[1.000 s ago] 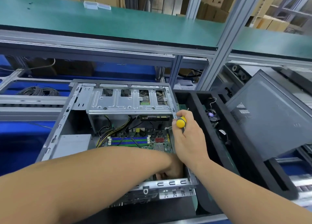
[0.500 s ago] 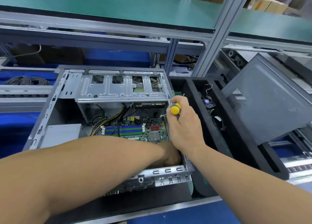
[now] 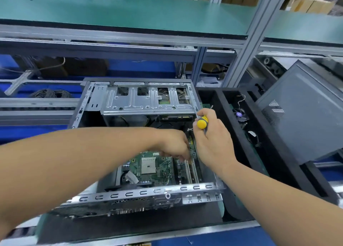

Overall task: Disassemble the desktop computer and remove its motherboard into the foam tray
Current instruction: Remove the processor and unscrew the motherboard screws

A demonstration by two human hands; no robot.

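Observation:
The open desktop case lies on the bench with its green motherboard inside; the bare CPU socket shows. My left hand reaches into the case, its blurred fingertips pointing down at the board's right part beside the long slots. Whether it grips anything is unclear. My right hand hovers over the case's right wall and holds a yellow-capped screwdriver in its curled fingers. The black foam tray stands right of the case.
A silver drive cage spans the far half of the case. A small fan and wires lie in the tray. A grey side panel leans at the right. An aluminium post and green shelf rise behind.
My left hand has moved from the case's near right corner up to the board's right side. The right hand with the screwdriver stays about where it was. The camera has shifted.

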